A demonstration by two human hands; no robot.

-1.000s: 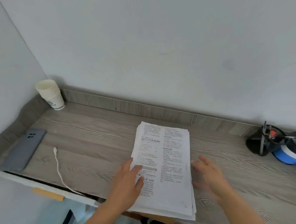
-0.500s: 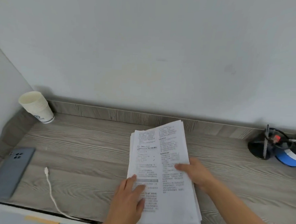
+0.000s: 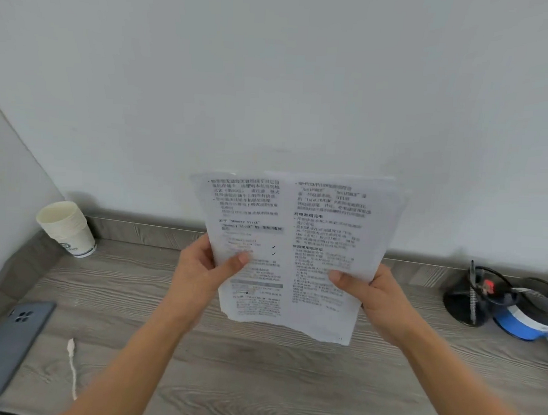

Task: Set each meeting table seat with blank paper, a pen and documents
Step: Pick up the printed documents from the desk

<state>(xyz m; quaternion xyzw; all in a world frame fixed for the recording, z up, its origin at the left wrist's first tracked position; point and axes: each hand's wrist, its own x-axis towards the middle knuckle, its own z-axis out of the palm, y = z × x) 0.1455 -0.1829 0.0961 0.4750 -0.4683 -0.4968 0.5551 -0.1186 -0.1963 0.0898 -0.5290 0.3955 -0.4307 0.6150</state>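
documents (image 3: 296, 240), a printed sheaf, are held upright above the wooden desk (image 3: 257, 381), clear of its surface. left hand (image 3: 199, 267) pinches their left edge, right hand (image 3: 373, 292) their right edge, thumbs on the printed face.

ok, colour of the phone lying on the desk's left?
Grey-blue phone, back facing up; head view shows it.

Documents (image 3: 295, 256): flat on the desk (image 3: 257, 381) a second ago, now lifted clear, held upright facing the camera | left hand (image 3: 199, 267): moved from pressing the stack's lower left to gripping its left edge | right hand (image 3: 373, 292): from beside the stack to gripping its right edge
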